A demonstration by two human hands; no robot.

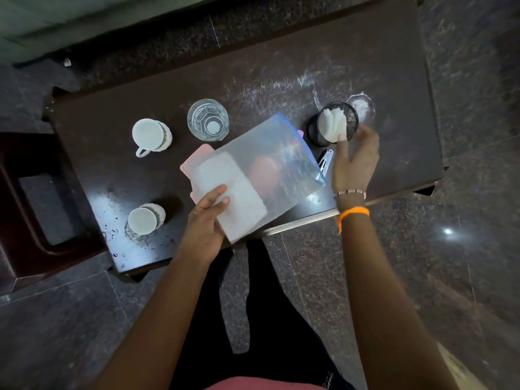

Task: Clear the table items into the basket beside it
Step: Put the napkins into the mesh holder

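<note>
Left hand pinches plastic bag; right hand, spread, reaches mesh cup. Next: grip cup, find basket.

Head camera, steep downward view, close above table, wide-angle

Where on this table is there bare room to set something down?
The far strip of the table, behind the glass and the mesh cup, is bare. So is the right end past that cup. The near middle is crowded: the left hand holds a plastic pouch there, and the right hand reaches the mesh cup.
</note>
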